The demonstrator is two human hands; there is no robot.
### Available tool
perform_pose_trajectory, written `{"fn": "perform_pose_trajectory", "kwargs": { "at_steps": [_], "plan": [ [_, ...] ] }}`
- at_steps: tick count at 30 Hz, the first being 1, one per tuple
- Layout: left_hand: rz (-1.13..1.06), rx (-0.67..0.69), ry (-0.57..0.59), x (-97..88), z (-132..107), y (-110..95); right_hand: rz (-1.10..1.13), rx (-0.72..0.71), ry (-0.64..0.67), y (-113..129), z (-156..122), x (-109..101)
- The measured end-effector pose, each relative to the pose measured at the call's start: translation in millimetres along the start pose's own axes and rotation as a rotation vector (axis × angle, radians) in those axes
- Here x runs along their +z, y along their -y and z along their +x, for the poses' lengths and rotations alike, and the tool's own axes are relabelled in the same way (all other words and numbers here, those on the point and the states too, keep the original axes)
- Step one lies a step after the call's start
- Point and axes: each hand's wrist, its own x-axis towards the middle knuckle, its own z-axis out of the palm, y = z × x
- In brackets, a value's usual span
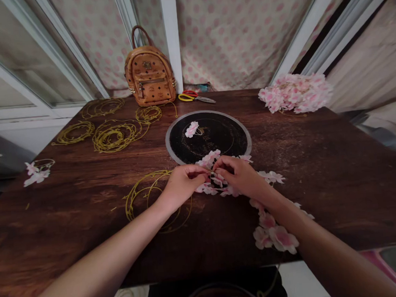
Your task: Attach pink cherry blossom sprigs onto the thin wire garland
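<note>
My left hand [183,182] and my right hand [238,175] meet at the middle of the dark wooden table [88,230], both pinched on a garland of pink fabric flowers [275,236] strung on thin wire. The garland runs from my fingers back under my right forearm toward the table's near edge. A loop of yellow-green wire [143,194] lies under my left wrist. Just beyond my fingers is a round black disc [214,136] with one loose pink flower [192,129] on it.
Several coils of yellow-green wire [114,136] lie at the back left. A brown backpack [150,74] stands at the far edge, scissors [194,96] beside it. A heap of pink flowers [296,93] sits at the back right, a few flowers [35,172] at the left edge.
</note>
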Motion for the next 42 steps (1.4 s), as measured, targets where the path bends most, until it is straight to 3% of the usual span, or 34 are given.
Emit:
{"fn": "perform_pose_trajectory", "kwargs": {
  "at_steps": [4, 11, 14, 17, 20, 23, 28, 33, 39, 42],
  "plan": [
    [-0.049, -0.076, -0.004, 0.2, -1.6, -4.7, 0.0, 0.013, -0.061, -1.5, 0.3, 0.2],
    [0.041, 0.004, 0.008, 0.3, -4.2, -3.9, 0.007, 0.056, -0.142, -5.3, 1.0, -3.0],
    [0.283, 0.168, -0.063, -5.1, -7.9, -7.7, 0.006, 0.069, -0.182, -5.9, 1.2, -4.7],
    [0.594, 0.41, -0.263, -15.2, -9.1, -14.8, 0.013, 0.074, -0.2, -5.7, 1.0, -5.9],
    [0.756, 0.498, -0.366, -25.3, -5.4, -18.0, 0.015, 0.08, -0.224, -4.5, 0.4, -6.6],
    [0.776, 0.474, -0.3, -30.3, 0.2, -14.3, 0.002, 0.075, -0.256, -2.6, -0.1, -7.6],
    [0.615, 0.319, -0.102, -27.8, 4.4, -8.3, -0.016, 0.094, -0.273, -1.7, 0.1, -8.9],
    [0.471, 0.286, -0.09, -25.4, 5.1, -7.9, 0.027, 0.106, -0.327, -9.0, 1.3, -5.3],
    [0.471, 0.28, -0.078, -23.4, 5.8, -3.3, -0.04, -0.032, -0.59, -0.8, -2.6, -8.9],
    [0.469, 0.316, -0.073, -20.2, 4.3, -3.8, -0.083, -0.174, -0.488, 12.2, -7.0, -10.5]
  ]
}}
